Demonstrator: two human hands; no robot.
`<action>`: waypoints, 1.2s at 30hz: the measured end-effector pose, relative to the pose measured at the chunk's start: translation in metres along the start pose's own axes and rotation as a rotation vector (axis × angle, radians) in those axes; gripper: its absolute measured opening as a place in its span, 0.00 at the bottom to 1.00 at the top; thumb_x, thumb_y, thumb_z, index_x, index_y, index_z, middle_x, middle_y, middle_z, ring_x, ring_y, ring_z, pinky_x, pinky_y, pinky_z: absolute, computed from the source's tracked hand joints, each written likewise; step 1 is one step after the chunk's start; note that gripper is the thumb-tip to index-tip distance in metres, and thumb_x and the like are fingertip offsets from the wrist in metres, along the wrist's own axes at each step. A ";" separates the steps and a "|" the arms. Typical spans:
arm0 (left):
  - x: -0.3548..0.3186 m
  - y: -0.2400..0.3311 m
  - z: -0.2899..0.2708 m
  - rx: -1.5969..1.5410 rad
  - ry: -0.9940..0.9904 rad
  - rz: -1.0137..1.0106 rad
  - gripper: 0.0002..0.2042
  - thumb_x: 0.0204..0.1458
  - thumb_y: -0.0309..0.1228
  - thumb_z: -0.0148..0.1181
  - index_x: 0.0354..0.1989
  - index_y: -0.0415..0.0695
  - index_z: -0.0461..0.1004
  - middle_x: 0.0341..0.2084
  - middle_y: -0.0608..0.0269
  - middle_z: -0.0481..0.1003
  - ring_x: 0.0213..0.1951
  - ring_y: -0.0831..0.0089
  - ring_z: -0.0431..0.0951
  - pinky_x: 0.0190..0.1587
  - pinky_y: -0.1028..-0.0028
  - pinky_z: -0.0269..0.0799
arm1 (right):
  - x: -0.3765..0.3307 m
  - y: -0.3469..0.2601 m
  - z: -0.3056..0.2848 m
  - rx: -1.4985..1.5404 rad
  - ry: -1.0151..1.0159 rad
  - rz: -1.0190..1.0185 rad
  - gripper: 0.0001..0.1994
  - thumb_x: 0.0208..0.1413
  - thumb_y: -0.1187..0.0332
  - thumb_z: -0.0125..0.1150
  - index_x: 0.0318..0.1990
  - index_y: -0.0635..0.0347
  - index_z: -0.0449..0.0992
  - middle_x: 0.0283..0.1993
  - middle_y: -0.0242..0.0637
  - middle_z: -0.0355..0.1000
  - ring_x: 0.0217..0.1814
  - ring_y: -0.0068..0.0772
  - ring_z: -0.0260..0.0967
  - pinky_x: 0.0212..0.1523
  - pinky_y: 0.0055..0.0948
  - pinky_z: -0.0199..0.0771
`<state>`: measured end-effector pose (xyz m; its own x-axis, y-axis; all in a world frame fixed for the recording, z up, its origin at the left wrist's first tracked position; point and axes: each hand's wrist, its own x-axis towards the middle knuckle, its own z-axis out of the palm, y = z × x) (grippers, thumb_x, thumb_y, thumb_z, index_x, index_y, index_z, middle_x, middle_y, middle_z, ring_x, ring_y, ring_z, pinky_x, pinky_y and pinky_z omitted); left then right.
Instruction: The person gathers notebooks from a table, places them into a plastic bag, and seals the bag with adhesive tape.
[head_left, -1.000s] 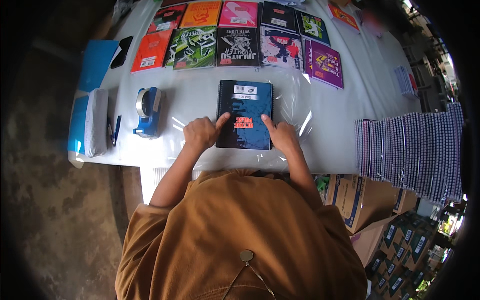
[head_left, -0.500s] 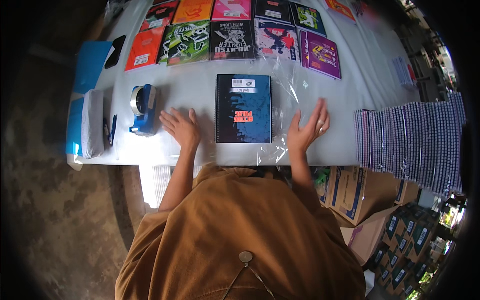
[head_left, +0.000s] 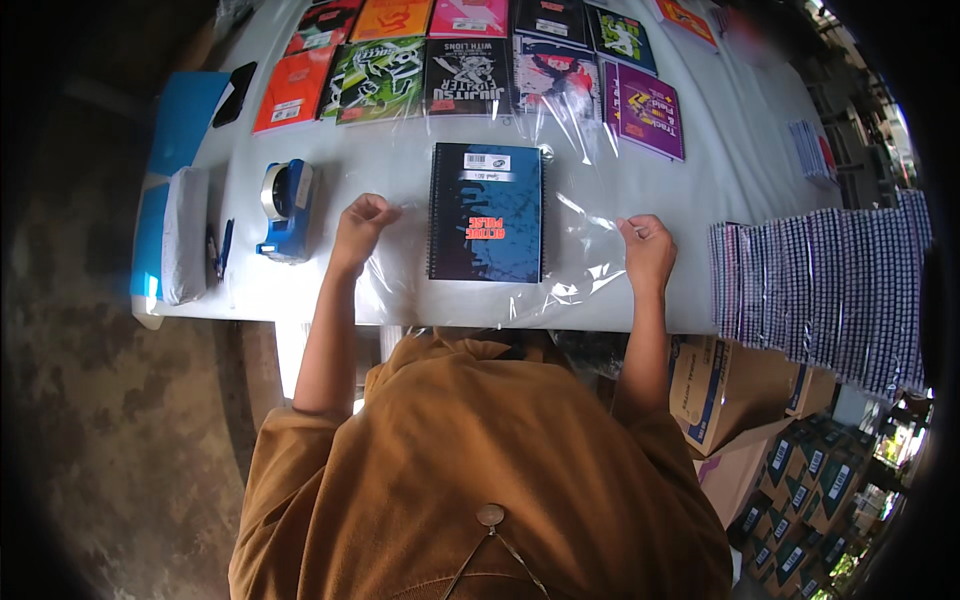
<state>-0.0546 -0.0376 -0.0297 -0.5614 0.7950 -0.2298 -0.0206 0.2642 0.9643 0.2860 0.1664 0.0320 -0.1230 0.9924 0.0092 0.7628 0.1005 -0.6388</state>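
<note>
A dark blue spiral notebook (head_left: 487,213) lies flat on a clear plastic sheet (head_left: 585,245) spread over the white table (head_left: 700,290). My left hand (head_left: 360,222) is closed on the sheet's left edge, just left of the notebook. My right hand (head_left: 647,248) pinches the sheet's right edge, well to the right of the notebook. Both hands are off the notebook itself.
A blue tape dispenser (head_left: 285,208) stands left of my left hand. Rows of colourful notebooks (head_left: 470,70) lie at the table's far side. A stack of checked covers (head_left: 820,290) sits at the right. Cardboard boxes (head_left: 740,400) stand below the table edge.
My hands left the notebook's cover, spread outward to both sides, and closed on the edges of the clear sheet. The notebook has stayed in place.
</note>
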 end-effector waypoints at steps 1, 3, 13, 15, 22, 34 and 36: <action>0.001 0.003 0.000 -0.151 0.031 -0.074 0.21 0.47 0.43 0.64 0.37 0.34 0.72 0.26 0.60 0.75 0.30 0.73 0.74 0.34 0.76 0.68 | 0.000 0.009 0.004 -0.003 0.005 0.004 0.14 0.43 0.63 0.67 0.33 0.64 0.74 0.18 0.32 0.67 0.22 0.28 0.67 0.29 0.29 0.68; -0.003 0.012 -0.001 -0.300 0.058 -0.153 0.19 0.48 0.42 0.63 0.34 0.35 0.74 0.24 0.61 0.75 0.29 0.74 0.74 0.34 0.76 0.68 | -0.001 0.024 0.010 0.216 0.013 -0.057 0.13 0.44 0.64 0.67 0.28 0.65 0.74 0.21 0.31 0.68 0.24 0.25 0.66 0.30 0.26 0.67; -0.051 0.012 -0.028 0.377 -0.296 -0.328 0.13 0.48 0.36 0.62 0.30 0.37 0.75 0.20 0.65 0.73 0.24 0.80 0.68 0.28 0.76 0.63 | -0.029 0.074 0.017 0.698 -0.337 0.097 0.11 0.44 0.68 0.68 0.31 0.62 0.71 0.24 0.28 0.68 0.23 0.15 0.59 0.25 0.20 0.60; -0.050 0.007 -0.031 0.349 -0.247 -0.332 0.13 0.47 0.36 0.64 0.29 0.36 0.74 0.20 0.65 0.74 0.22 0.81 0.67 0.24 0.76 0.62 | -0.035 0.085 0.023 0.597 -0.384 0.390 0.11 0.46 0.69 0.67 0.31 0.61 0.70 0.26 0.27 0.67 0.26 0.14 0.60 0.26 0.19 0.60; -0.047 0.019 -0.052 0.292 -0.210 -0.467 0.19 0.48 0.36 0.61 0.44 0.34 0.71 0.31 0.59 0.76 0.32 0.71 0.76 0.37 0.74 0.72 | -0.059 0.090 0.027 0.459 0.044 0.107 0.14 0.40 0.72 0.71 0.29 0.63 0.67 0.20 0.27 0.64 0.22 0.15 0.58 0.22 0.20 0.59; -0.040 0.060 -0.014 0.074 -0.145 -0.384 0.23 0.49 0.30 0.58 0.53 0.34 0.63 0.30 0.59 0.74 0.31 0.74 0.72 0.33 0.75 0.68 | -0.037 -0.003 0.006 0.257 -0.328 -0.053 0.11 0.43 0.73 0.62 0.36 0.65 0.72 0.35 0.41 0.73 0.29 0.30 0.72 0.34 0.27 0.71; -0.037 0.064 -0.014 0.256 -0.287 -0.335 0.19 0.50 0.31 0.56 0.49 0.34 0.67 0.28 0.59 0.74 0.31 0.74 0.72 0.33 0.75 0.68 | -0.027 -0.028 0.012 0.200 -0.292 -0.242 0.07 0.43 0.77 0.59 0.33 0.66 0.72 0.28 0.36 0.72 0.30 0.27 0.70 0.32 0.23 0.69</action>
<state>-0.0467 -0.0579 0.0427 -0.3081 0.7522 -0.5825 0.0625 0.6270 0.7765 0.2604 0.1355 0.0404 -0.4801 0.8769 -0.0225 0.5553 0.2839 -0.7817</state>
